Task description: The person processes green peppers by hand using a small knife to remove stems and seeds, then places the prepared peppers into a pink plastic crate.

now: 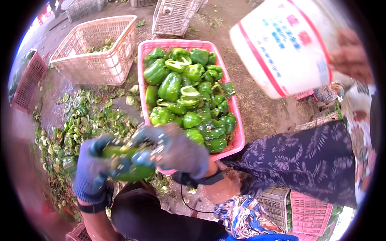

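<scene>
A green bell pepper (134,174) is held between my two gloved hands, low and left of the pink crate. My left hand (93,168), in a blue-grey glove, is closed around its left side. From the right, my right hand (181,148) grips over its top, fingers curled and blurred by motion. Pale seeds fleck the gloves and the air around them. Just beyond my right hand, the pink crate (141,76) is heaped with green bell peppers (169,86), some whole and some cut or broken open.
Trimmed pepper scraps (84,124) litter the ground at left. Beyond stand a pale crate (120,66) with scraps inside and another crate (173,18). At right, a person in a dark patterned garment (301,160) holds a white bucket (277,52). Crates (309,213) stand at lower right.
</scene>
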Motion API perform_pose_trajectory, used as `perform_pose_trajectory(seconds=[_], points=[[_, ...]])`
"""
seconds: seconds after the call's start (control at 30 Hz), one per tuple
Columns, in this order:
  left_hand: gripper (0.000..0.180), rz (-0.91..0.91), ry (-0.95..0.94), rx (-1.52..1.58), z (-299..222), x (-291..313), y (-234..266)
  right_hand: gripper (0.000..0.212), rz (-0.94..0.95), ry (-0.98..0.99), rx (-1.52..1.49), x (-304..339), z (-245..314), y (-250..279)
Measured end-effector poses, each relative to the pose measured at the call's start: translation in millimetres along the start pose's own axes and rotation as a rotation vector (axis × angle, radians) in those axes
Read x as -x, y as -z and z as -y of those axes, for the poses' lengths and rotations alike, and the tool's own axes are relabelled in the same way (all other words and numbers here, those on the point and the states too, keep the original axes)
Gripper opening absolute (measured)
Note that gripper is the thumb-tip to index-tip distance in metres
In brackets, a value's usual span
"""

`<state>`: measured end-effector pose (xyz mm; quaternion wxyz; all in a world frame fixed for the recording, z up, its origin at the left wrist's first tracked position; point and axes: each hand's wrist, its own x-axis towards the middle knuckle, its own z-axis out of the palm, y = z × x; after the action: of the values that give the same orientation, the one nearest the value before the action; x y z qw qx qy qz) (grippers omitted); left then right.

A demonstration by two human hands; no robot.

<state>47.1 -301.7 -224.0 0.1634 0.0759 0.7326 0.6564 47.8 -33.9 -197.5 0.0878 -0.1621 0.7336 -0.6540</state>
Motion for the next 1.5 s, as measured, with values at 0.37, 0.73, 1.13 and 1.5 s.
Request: perform_pose_trajectory(seconds=[0.37,0.73,1.13,1.5], points=[[0.035,0.13,-0.065,-0.189,-67.7,-148.3,-158.5,0.027,-0.687,-0.287,-0.214,61.7,-73.3,206.7],[0.037,-0.628,0.07,0.258,45.1,-1.1,-10.1,0.025,-0.817,-0.546,0.535,50.1,-134.1,304.1],[0.027,-1.016,0.387,0.506,267.9,118.6,-37.9,0.035,-0.653,-0.278,0.771,34.2,43.9,85.3],[0.043,-1.008,0.593,0.617,298.0,145.6,-49.8,0.032,-0.277,-0.263,1.086,-66.0,-243.8,-86.2]])
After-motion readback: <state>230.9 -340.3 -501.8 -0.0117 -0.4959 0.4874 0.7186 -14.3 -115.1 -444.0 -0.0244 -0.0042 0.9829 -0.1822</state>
